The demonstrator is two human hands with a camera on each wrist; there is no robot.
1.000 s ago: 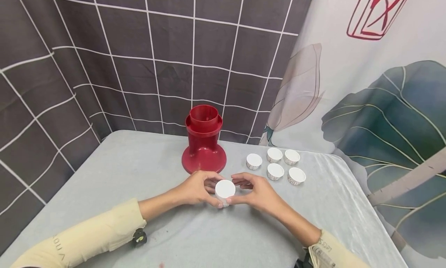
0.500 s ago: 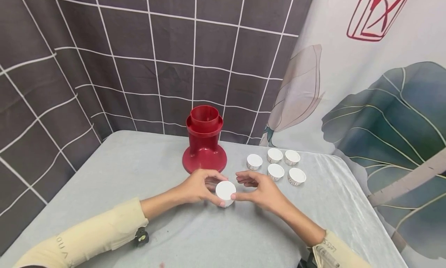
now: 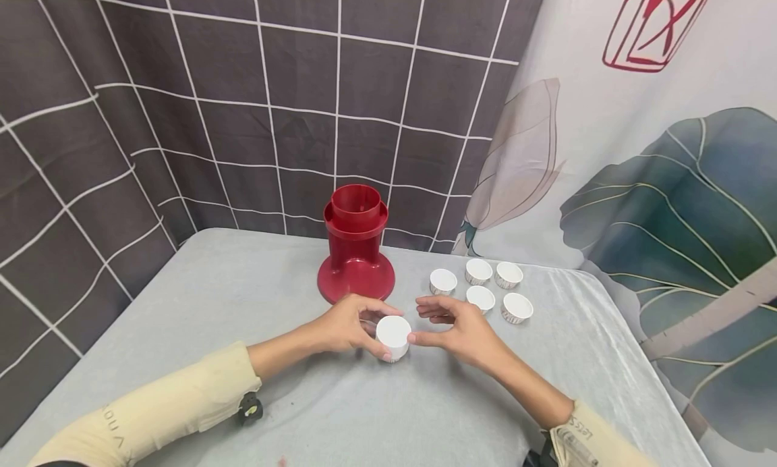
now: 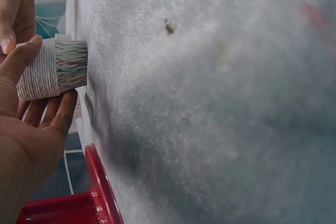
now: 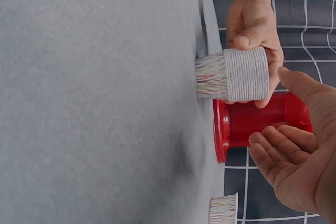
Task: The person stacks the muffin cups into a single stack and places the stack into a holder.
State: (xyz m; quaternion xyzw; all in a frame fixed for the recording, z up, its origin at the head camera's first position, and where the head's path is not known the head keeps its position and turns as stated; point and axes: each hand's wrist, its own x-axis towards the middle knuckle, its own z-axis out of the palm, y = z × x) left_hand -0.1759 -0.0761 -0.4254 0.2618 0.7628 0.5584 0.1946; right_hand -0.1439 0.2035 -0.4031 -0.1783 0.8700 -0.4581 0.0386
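Observation:
A tall stack of nested paper baking cups, white with coloured streaks on the lowest cup, stands upright on the cloth-covered table. My left hand grips it from the left, thumb at the near side and fingers round the far side, as the right wrist view also shows. On the other side is my right hand, fingers spread and loosely bent around nothing. Its thumb tip lies right at the top edge of the stack. Beyond the hands, a red plastic cylinder with a raised inner tube stands on a wide round base.
Several single paper baking cups sit apart from one another at the back right, just beyond my right hand. The table is covered in grey cloth. Dark grid-patterned fabric hangs behind it, with a leaf-print curtain at the right.
My right hand has drawn a little to the right, its thumb shifting from the stack's front to its right edge. The left hand keeps its grip, and the stack has barely moved.

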